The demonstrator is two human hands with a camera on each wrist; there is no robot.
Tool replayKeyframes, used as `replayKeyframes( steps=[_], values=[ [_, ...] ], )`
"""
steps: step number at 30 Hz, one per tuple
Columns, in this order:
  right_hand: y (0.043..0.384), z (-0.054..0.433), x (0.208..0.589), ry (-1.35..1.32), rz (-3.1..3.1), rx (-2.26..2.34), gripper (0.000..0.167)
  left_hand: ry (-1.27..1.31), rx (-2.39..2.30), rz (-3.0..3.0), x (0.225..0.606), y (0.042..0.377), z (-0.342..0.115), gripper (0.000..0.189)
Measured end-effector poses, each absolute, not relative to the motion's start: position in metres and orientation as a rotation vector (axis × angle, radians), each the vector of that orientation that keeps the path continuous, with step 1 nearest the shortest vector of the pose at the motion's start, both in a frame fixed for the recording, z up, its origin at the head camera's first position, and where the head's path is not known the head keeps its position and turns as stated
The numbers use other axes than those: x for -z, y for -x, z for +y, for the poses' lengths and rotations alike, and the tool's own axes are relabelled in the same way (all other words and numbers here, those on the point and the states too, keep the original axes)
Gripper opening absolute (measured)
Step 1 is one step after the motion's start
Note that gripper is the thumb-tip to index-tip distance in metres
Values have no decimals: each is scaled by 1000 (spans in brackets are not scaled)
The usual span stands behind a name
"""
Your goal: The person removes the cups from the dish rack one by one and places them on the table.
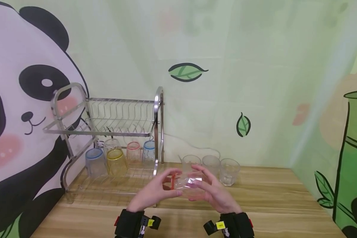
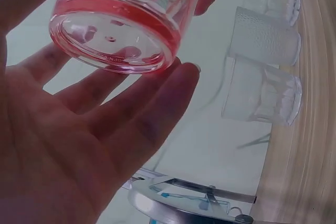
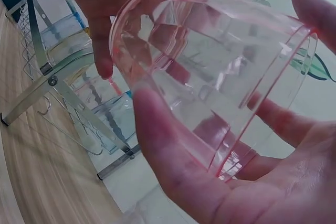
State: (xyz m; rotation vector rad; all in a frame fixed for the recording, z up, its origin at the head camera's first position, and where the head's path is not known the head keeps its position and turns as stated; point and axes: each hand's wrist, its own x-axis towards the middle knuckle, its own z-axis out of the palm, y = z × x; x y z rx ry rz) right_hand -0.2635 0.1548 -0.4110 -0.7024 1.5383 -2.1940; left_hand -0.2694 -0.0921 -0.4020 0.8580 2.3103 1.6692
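Note:
A clear drinking glass with a pinkish tint [image 1: 186, 182] lies on its side in the air between both hands, over the table. Its thick red base [image 2: 118, 14] faces the palm of my left hand [image 1: 157, 187]. The left thumb and fingers hold the glass around that base end. My right hand [image 1: 217, 191] grips the mouth end, thumb on one side and fingers on the other. The faceted wall of the glass [image 3: 210, 72] shows in the right wrist view, with nothing visible inside.
At the left stands a two-tier metal dish rack [image 1: 99, 134]. Its lower tier carries several upturned glasses, among them a blue-based one [image 1: 94, 162] and a yellow one [image 1: 117, 162]. Behind the hands, three clear glasses, including the rightmost glass [image 1: 229, 172], stand on the wooden table [image 1: 270, 198] near the wall.

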Motion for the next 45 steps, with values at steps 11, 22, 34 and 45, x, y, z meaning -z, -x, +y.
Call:
replayKeyframes(
  steps=[11,22,34,45],
  values=[
    [262,154,410,643,1606,2151,55,-848,-1622,2347,405,269,-94,64],
    [264,163,408,615,1800,2070,60,-878,-1499,2470,407,270,-84,64],
    [265,198,399,675,2201,1703,60,-979,-1348,2529,419,268,-54,59],
    [266,260,377,760,2483,1071,61,-1077,-1036,2511,425,254,-45,47]
  ],
)
